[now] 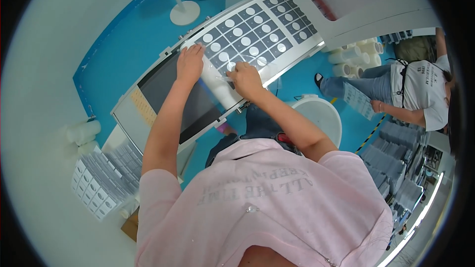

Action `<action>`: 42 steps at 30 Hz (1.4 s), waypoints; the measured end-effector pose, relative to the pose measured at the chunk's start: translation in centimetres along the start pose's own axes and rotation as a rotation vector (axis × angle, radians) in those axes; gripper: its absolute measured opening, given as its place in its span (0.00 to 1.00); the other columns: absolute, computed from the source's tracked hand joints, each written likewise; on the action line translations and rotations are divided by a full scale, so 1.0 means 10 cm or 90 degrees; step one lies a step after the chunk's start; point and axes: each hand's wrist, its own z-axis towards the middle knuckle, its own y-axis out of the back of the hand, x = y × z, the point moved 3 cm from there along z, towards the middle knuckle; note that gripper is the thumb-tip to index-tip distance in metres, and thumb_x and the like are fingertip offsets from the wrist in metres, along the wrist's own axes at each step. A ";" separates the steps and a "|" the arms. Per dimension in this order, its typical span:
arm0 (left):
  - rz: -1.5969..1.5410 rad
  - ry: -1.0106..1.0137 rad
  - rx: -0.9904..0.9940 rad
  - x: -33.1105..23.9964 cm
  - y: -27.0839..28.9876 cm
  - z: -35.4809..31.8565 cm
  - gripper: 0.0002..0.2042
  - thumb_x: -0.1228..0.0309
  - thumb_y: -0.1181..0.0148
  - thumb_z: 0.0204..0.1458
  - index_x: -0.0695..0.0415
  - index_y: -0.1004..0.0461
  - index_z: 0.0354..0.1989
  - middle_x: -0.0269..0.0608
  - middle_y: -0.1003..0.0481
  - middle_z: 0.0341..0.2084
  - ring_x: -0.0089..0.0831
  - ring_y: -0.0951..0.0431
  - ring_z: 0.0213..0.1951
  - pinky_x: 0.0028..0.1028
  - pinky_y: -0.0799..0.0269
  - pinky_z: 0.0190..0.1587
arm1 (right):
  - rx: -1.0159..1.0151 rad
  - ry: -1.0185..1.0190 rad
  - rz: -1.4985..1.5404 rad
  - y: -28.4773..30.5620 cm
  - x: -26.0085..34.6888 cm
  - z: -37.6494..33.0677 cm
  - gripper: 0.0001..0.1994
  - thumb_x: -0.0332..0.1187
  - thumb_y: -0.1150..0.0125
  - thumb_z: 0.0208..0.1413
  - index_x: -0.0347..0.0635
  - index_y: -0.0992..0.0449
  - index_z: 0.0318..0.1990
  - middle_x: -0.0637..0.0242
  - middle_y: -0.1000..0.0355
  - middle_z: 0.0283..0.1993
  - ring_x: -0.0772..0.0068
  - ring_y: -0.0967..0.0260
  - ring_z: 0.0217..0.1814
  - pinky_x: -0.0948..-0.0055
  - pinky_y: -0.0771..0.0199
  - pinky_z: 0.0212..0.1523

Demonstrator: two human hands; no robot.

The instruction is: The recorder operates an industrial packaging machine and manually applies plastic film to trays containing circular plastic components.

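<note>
A dark sheet with several rows of white round discs (pixel 257 29) lies on a long conveyor table (pixel 307 52). Across the table lies a white roll of clear film (pixel 217 86). My left hand (pixel 190 63) presses flat on the film at the near edge of the sheet, fingers spread. My right hand (pixel 246 80) pinches the film's edge beside the roll. Both forearms reach up from a pink shirt at the bottom.
A dark belt section (pixel 168 89) runs left of the roll. A stack of finished sheets (pixel 104 183) sits at lower left. A white bucket (pixel 324 116) stands on the blue floor. Another person in a white shirt (pixel 420 89) sits right, holding a sheet. A fan stand (pixel 184 12) is behind.
</note>
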 end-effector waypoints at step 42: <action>0.052 0.224 0.399 -0.91 -0.32 0.75 0.80 0.19 0.39 0.22 0.75 0.68 0.71 0.69 0.66 0.72 0.54 0.70 0.75 0.61 0.68 0.70 | 0.101 0.067 0.324 -0.40 0.31 -1.78 0.16 0.28 0.44 0.51 0.38 0.22 0.48 0.49 0.26 0.55 0.48 0.29 0.59 0.54 0.30 0.60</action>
